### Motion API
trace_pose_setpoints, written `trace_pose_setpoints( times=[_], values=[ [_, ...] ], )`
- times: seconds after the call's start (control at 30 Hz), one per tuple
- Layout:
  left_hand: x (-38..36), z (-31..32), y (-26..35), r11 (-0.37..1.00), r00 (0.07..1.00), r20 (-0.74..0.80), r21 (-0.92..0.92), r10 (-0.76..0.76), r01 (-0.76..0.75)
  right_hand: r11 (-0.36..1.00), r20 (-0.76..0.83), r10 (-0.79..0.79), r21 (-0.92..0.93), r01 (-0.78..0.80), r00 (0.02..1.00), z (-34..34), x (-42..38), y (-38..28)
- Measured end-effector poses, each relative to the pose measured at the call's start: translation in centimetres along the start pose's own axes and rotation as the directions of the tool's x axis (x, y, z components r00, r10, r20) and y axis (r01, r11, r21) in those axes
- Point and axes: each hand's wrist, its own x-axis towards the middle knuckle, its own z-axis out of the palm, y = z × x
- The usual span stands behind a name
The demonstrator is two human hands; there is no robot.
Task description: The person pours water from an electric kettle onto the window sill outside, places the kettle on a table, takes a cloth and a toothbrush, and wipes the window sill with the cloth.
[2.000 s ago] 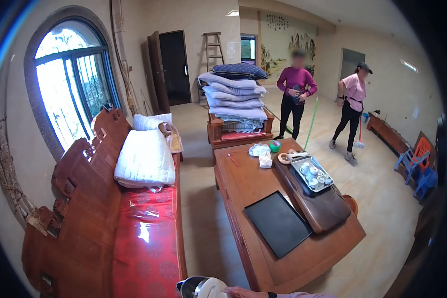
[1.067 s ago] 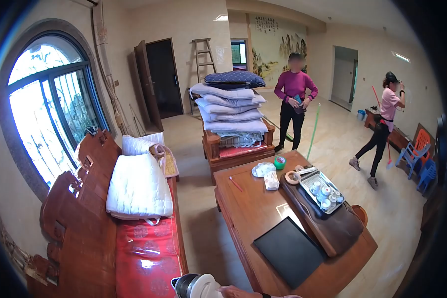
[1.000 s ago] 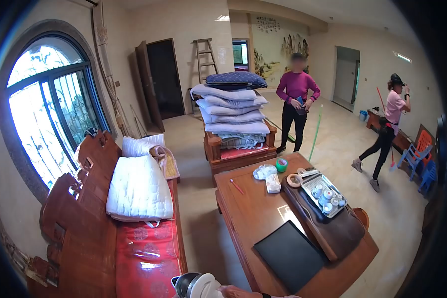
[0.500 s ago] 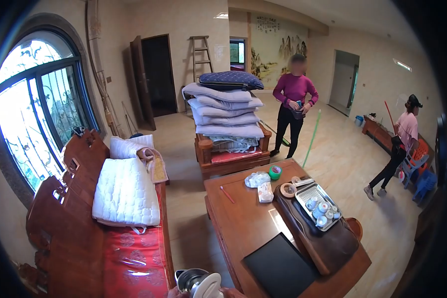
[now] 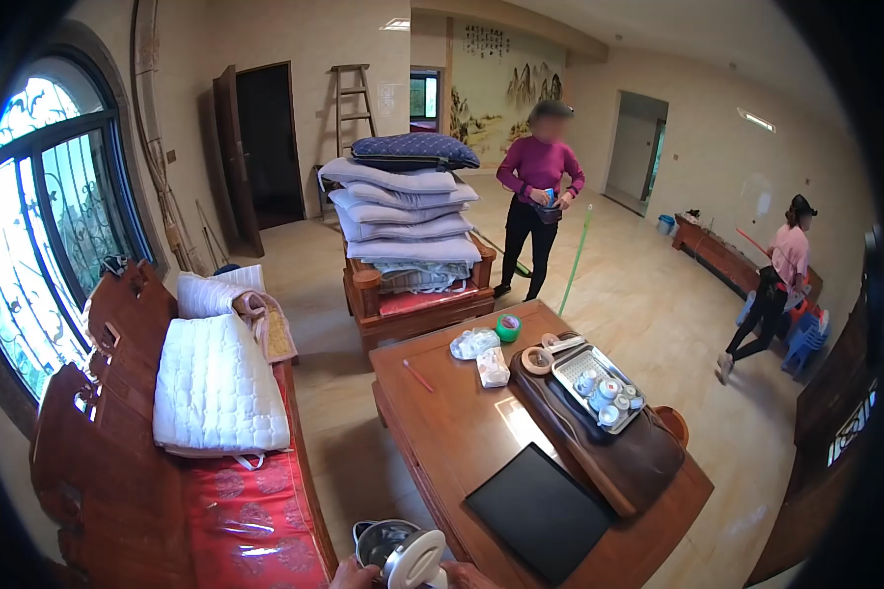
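A metal kettle (image 5: 383, 540) with a white lid (image 5: 417, 560) tilted up is at the bottom edge, between my hands. My left hand (image 5: 356, 572) grips the kettle's left side. At its right, my right hand (image 5: 467, 576) is partly cut off by the frame edge, its fingers closed by the lid and handle area. The wooden table (image 5: 432, 422) beside them bears a black flat panel (image 5: 540, 510), a red pen (image 5: 418, 375), green tape (image 5: 508, 327), a tissue pack (image 5: 493, 368) and a metal tray (image 5: 570, 368) of cups.
A red-cushioned wooden bench (image 5: 250, 510) with a folded white quilt (image 5: 221, 388) stands left. Pillows (image 5: 403, 221) are stacked on a wooden chair (image 5: 366, 294). One person (image 5: 540, 167) stands behind the table; another person (image 5: 789, 250) is at right near blue stools (image 5: 805, 339).
The view has shifted right, so the room sits further left. The kettle and both my hands show higher in the frame. The person at right has stepped toward the stools.
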Motion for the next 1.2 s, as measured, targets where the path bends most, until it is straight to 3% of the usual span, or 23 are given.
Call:
trace_pose_setpoints(
  times=[0.17, 0.2, 0.27, 0.37, 0.4, 0.47, 0.57, 0.63, 0.73, 0.83, 0.93, 1.03, 1.13, 1.2],
  values=[
    [-0.9, -0.6, 1.6, 0.999, 0.999, -0.037, -0.004, -0.04, 0.039, 0.979, 0.034, 0.171, 0.108, -0.174, 0.985, 0.9, 0.2, -0.5],
    [-0.7, -1.0, 1.3, 0.982, 0.995, 0.0, 0.161, 0.095, -0.094, 0.963, 0.049, 0.219, 0.151, -0.224, 0.975, 1.1, 0.2, -0.8],
    [-0.7, -2.0, -0.2, 0.823, 0.938, 0.129, 0.451, 0.322, -0.345, 0.907, 0.09, 0.318, 0.261, -0.33, 0.944, 1.4, -0.2, -0.7],
    [-1.3, -2.8, 0.0, 0.78, 0.895, 0.196, 0.44, 0.4, -0.445, 0.818, 0.111, 0.38, 0.423, -0.39, 0.918, 1.6, -0.2, 1.2],
    [-1.4, -2.9, 0.1, 0.87, 0.945, 0.139, 0.367, 0.298, -0.328, 0.78, 0.115, 0.396, 0.482, -0.399, 0.911, 1.9, -0.2, 1.8],
    [-1.3, -3.1, -0.1, 0.98, 0.997, 0.053, 0.185, 0.064, -0.073, 0.922, 0.091, 0.306, 0.221, -0.319, 0.948, 2.4, 0.8, -0.9],
    [0.2, -3.9, -3.0, 0.998, 0.999, -0.012, -0.062, -0.031, 0.031, 0.961, 0.122, 0.266, 0.049, -0.274, 0.956, 2.8, 1.6, -2.0],
    [0.3, -4.1, -3.6, 0.997, 1.0, 0.009, -0.078, 0.001, 0.0, 0.959, 0.148, 0.281, 0.003, -0.285, 0.948, 2.8, 2.3, -3.1],
    [-0.1, -3.7, -2.9, 0.981, 0.999, -0.024, -0.186, 0.042, -0.046, 0.911, 0.199, 0.389, 0.06, -0.407, 0.9, 2.9, 3.3, -6.1],
    [0.4, -4.2, -4.0, 0.977, 0.992, 0.004, -0.175, 0.128, -0.125, 0.842, 0.213, 0.507, 0.087, -0.533, 0.835, 3.0, 3.9, -7.6],
    [2.2, -5.6, -6.4, 0.986, 0.997, 0.004, -0.148, 0.076, -0.074, 0.965, 0.113, 0.14, -0.24, -0.11, 0.984, 2.5, 3.9, -1.0],
    [0.9, -5.4, -4.5, 0.979, 0.988, 0.116, -0.186, 0.106, -0.083, 0.944, 0.1, 0.156, -0.309, -0.119, 0.983, 2.0, 4.0, -0.6],
    [2.0, -5.4, -5.9, 0.971, 0.995, 0.028, -0.225, 0.092, -0.083, 0.97, 0.057, 0.161, -0.195, -0.147, 0.985, 2.1, 4.0, -2.4],
    [2.3, -6.0, -6.8, 0.967, 0.991, 0.089, -0.242, 0.102, -0.078, 0.963, 0.101, 0.129, -0.249, -0.1, 0.987, 2.0, 5.1, -5.7]
  ],
)
